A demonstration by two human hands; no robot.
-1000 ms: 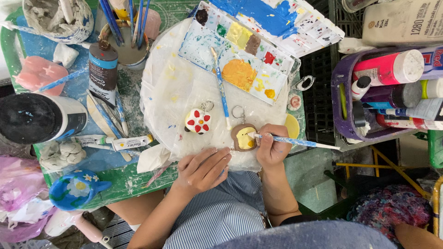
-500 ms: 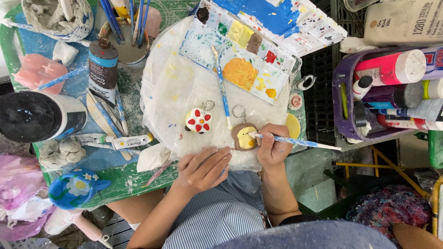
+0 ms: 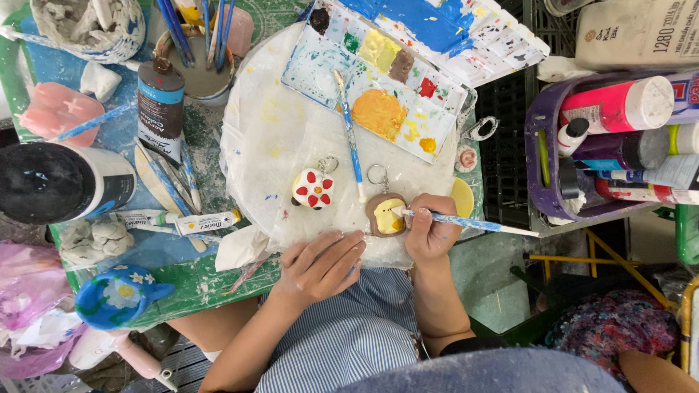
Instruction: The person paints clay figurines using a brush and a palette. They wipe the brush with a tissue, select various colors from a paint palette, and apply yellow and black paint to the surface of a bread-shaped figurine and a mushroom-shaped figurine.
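keychain charm (image 3: 386, 216), brown with a yellow middle: near edge of the round white board (image 3: 291, 124), beside a white charm with red petals (image 3: 313, 189). step in hand, likely: painting fine detail; next stroke calls for a steady tip. right hand (image 3: 431, 231): fingers pinched narrow on a blue paintbrush (image 3: 466, 222), tip on charm. left hand (image 3: 320, 266): loosely curled, holding nothing, resting on board's near edge.

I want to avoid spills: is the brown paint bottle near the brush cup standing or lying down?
Lying down. The brown paint bottle shows its whole side and label, its nozzle pointing at the brush cup.
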